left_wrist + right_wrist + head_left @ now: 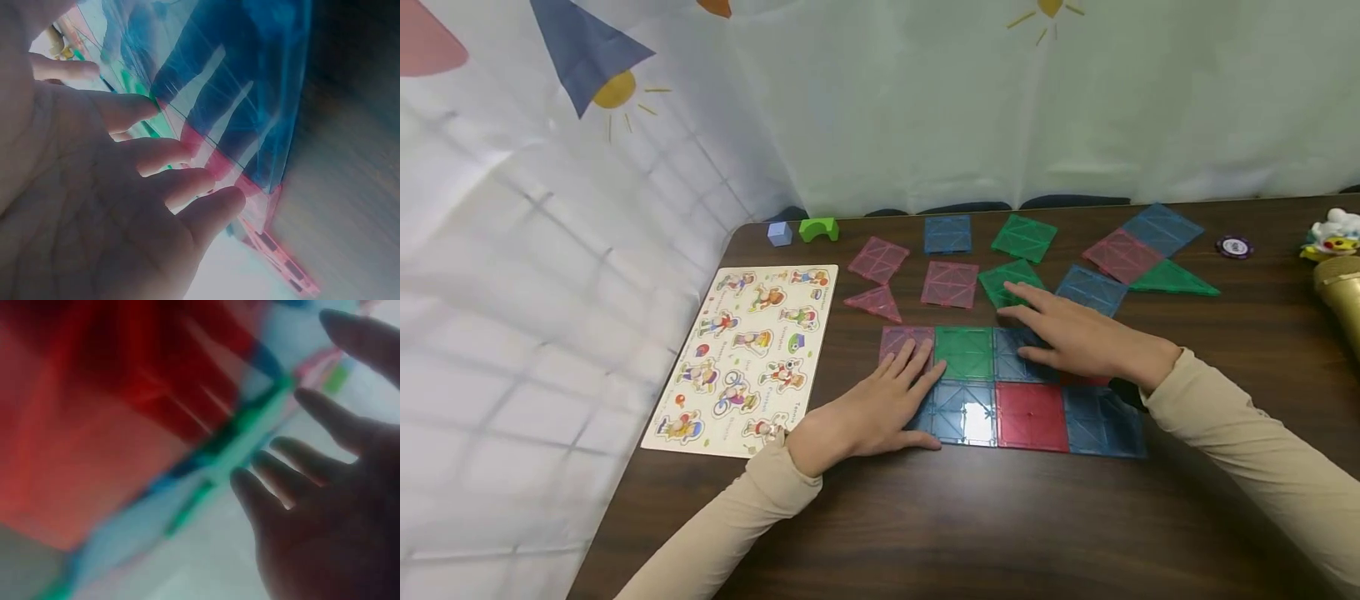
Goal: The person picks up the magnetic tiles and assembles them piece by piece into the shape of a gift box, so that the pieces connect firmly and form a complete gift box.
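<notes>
My left hand (880, 408): grip flat, fingers straight, pressing the pink tile (904, 340) and blue tile (958, 410) at the grid's left end | My right hand (1078, 337): grip flat, spread over the grid's blue tile (1017, 357), fingertips on a loose green tile (1011, 282) | Grid of tiles lies mid-desk (970, 517), right of the picture puzzle board (748, 354).

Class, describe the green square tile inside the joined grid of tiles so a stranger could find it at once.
Start at the flat grid of tiles near the table's front edge, under both hands. In its back row, the green square tile sits between the left hand and right hand. It is the grid's only green piece.
</notes>
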A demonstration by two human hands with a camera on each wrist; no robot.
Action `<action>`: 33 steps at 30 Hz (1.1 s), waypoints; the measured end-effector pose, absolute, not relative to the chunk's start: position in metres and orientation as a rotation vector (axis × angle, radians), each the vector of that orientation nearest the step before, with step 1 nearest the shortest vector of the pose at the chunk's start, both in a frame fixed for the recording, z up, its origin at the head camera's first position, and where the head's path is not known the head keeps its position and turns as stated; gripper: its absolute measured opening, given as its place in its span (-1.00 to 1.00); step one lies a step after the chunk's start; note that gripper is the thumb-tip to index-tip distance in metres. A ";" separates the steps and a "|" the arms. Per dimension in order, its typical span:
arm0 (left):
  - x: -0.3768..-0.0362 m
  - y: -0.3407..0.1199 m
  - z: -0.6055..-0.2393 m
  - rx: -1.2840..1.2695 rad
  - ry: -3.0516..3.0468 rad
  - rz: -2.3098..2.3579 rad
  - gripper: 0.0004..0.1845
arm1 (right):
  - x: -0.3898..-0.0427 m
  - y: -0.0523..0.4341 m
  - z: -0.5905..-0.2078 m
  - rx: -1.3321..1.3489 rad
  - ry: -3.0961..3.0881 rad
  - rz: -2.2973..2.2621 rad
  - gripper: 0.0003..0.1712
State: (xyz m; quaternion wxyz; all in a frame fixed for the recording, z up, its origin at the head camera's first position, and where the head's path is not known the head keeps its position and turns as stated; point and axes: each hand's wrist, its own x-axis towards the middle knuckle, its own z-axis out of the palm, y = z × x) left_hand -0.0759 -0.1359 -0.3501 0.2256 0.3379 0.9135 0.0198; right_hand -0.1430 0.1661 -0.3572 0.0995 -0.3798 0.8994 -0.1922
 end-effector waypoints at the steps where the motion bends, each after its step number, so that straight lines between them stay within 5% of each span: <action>1: -0.075 -0.136 -0.349 0.934 2.525 0.054 0.07 | -0.147 0.168 -0.360 -1.092 2.647 -0.587 -0.29; 10: -0.082 -0.133 -0.340 0.909 2.500 0.043 -0.09 | -0.152 0.182 -0.370 -1.007 2.572 -0.656 -0.22; 23: -0.162 -0.105 -0.355 0.711 2.588 0.173 -0.25 | -0.141 0.174 -0.373 -1.004 2.639 -0.517 -0.19; 33: -0.142 -0.091 -0.352 0.817 2.612 0.102 -0.30 | -0.122 0.170 -0.369 -1.017 2.711 -0.388 -0.16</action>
